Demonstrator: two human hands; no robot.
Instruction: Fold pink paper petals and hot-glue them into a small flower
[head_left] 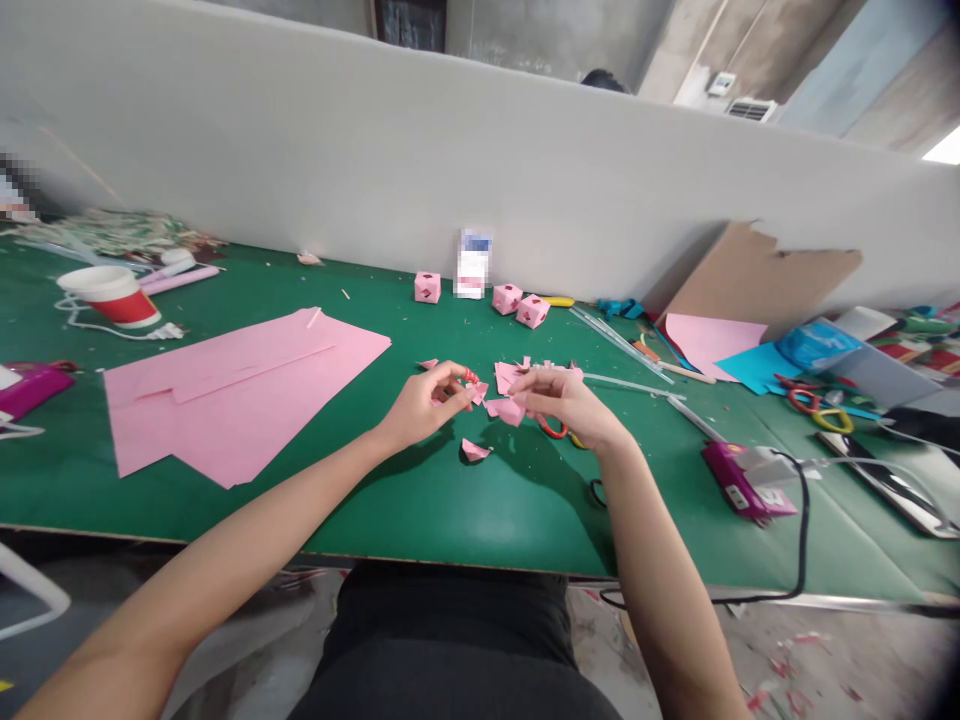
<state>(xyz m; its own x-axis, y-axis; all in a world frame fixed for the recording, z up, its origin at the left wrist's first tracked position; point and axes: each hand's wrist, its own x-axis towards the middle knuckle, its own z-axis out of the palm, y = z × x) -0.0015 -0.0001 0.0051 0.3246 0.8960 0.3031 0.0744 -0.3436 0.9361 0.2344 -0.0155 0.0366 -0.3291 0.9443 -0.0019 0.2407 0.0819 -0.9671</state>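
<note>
My left hand pinches a small cut piece of pink paper between thumb and fingers; something red shows at its index fingertip. Close beside it, my right hand grips a folded-looking piece of pink paper. Whether the two pieces touch, I cannot tell. Below them, a loose pink scrap lies on the green table. More pink pieces lie behind my right hand. Partly hidden under that hand are orange-and-yellow scissor handles.
Large pink sheets cover the left side. Pink paper cubes with dark cut-outs stand at the back. A red-and-white paper cup is far left. On the right are a purple glue gun, its black cable, scissors and cardboard.
</note>
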